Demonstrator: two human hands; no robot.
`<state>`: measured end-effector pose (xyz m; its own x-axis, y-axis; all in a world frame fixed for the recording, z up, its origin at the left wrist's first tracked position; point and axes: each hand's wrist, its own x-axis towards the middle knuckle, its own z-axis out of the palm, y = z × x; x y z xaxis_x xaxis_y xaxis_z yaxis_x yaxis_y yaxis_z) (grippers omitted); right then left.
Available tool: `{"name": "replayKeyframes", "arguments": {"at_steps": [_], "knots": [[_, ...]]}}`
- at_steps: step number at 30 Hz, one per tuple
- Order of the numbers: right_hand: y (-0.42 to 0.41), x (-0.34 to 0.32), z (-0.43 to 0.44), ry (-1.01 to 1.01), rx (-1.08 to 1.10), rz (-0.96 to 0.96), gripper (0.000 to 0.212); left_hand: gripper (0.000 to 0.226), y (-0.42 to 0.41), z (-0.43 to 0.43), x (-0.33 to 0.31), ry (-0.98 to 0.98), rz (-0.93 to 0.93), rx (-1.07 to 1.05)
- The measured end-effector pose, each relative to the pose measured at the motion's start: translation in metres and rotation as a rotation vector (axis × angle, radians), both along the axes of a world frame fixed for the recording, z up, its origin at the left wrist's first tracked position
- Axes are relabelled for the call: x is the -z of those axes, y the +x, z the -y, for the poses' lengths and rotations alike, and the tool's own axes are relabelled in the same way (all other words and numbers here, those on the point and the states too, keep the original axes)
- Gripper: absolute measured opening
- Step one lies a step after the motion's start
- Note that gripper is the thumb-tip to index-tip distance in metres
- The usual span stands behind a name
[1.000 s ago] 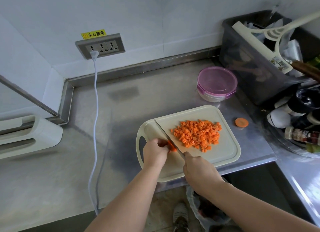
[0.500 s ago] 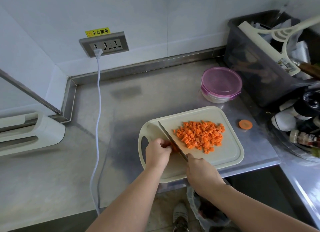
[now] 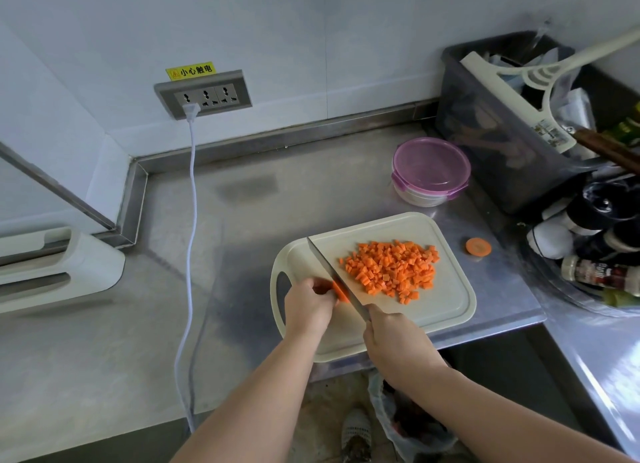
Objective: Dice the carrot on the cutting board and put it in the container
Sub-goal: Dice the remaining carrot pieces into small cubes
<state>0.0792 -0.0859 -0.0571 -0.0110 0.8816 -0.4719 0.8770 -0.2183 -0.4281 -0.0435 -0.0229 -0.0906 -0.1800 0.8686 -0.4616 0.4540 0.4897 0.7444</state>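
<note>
Most of the dicing is judged to be done. A broad heap of diced carrot (image 3: 391, 272) is spread over the middle of the cream cutting board (image 3: 446, 310), which is set at the front edge of the steel worktop (image 3: 242, 241). A last short carrot piece (image 3: 341, 293) is pinned near the board's handle end by the left hand (image 3: 306, 307), whose fingers are curled over it. The knife (image 3: 329, 268) is held by its handle in the right hand (image 3: 391, 341), with the fingers clenched round it. The blade is laid diagonally across the board, close against the held piece and just beside the heap.

A round carrot end (image 3: 478, 246) is seen lying on the worktop, off the board's right edge. The container (image 3: 431, 170), a round tub with a purple lid, is placed behind the board toward the worktop's rear right. The lid is seated on it, and no carrot can be made out inside.

By this judgement three things are left: the final piece is to be cut down, the lid is to be taken off, and the dice are to be moved into the tub.
</note>
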Motion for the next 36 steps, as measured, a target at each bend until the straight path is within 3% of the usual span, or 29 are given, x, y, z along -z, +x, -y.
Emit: {"name": "replayKeyframes", "arguments": {"at_steps": [15, 27, 31, 36], "knots": [[-0.006, 0.008, -0.002, -0.039, -0.098, 0.114, 0.033, 0.011, -0.001, -0.002, 0.006, 0.006, -0.026, -0.011], [-0.007, 0.018, -0.007, -0.104, -0.019, 0.086, 0.043, 0.015, -0.002, -0.004, 0.008, 0.003, -0.087, 0.017], [-0.006, 0.017, -0.01, -0.04, -0.037, 0.093, 0.032, 0.014, -0.002, -0.004, 0.007, 0.007, -0.091, 0.012], [-0.005, 0.012, -0.011, 0.008, -0.046, 0.062, 0.035, 0.016, -0.001, -0.003, 0.005, 0.018, -0.092, 0.024]]}}
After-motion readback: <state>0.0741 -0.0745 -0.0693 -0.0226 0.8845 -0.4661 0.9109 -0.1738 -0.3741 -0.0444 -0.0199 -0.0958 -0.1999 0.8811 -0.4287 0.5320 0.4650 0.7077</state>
